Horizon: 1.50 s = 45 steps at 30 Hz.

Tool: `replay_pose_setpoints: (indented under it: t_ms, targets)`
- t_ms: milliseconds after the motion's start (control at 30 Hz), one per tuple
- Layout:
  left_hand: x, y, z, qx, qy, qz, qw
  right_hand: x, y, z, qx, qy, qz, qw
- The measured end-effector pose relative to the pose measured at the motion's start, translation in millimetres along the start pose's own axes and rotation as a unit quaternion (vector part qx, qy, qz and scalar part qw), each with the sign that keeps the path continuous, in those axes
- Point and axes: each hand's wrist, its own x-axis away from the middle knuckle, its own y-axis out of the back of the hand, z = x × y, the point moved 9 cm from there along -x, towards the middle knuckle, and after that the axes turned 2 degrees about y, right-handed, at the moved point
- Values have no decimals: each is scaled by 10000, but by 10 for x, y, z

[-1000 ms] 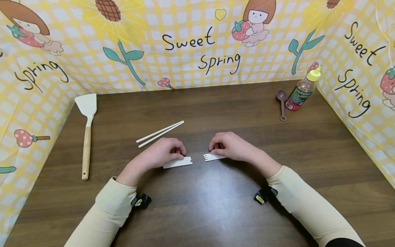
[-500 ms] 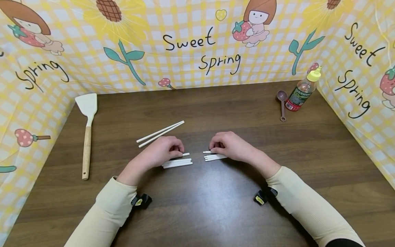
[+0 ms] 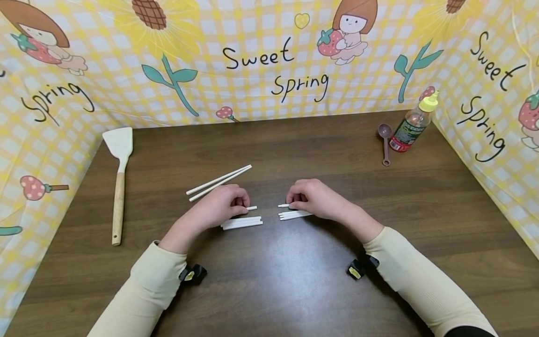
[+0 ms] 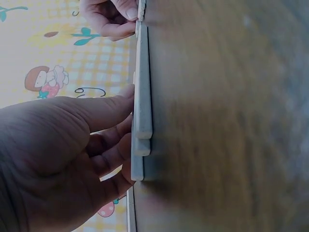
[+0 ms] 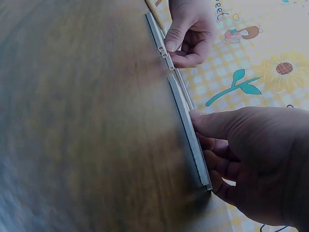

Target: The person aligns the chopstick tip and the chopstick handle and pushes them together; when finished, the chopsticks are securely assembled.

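Near the table's middle, my left hand (image 3: 225, 203) pinches a white chopstick half (image 3: 252, 208) between thumb and fingers, its end pointing right. Facing it across a gap, my right hand (image 3: 312, 197) pinches another chopstick half (image 3: 283, 206), which has a narrow peg at its tip. Below the left hand lies a row of chopstick halves (image 3: 242, 223); open square sockets show at their ends in the right wrist view. A similar row (image 3: 291, 215) lies below the right hand, partly hidden by it. Two long white chopsticks (image 3: 219, 180) rest behind the left hand, one end of each close together.
A white spatula (image 3: 119, 187) with a wooden handle lies at the left. At the back right, a brown measuring spoon (image 3: 384, 140) lies beside a bottle (image 3: 408, 128) with a yellow cap. Patterned yellow cloth (image 3: 252, 28) walls the wooden table (image 3: 269, 299) behind and at both sides.
Each hand has separated one chopstick half from its row and moved it slightly away towards the back. The other things have stayed in place.
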Motion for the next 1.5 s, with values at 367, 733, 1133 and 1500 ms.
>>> replay_pose_setpoints:
  t_ms: [367,733,1133,1500]
  targets:
    - [10,-14,18,-65,143,73,9998,12,9,-3,42,10,-75,10000]
    - [11,27,-47,-584,-41,-227,9980,-11,22,1,132,-140,-276,9994]
    - [13,108,-85,-507,-39,-561,9971,-17,151,61,-192,107,-828,9963]
    - [-7,126,-126,-103,-43,-591,9982,-7,170,52,-469,48,-880,9950]
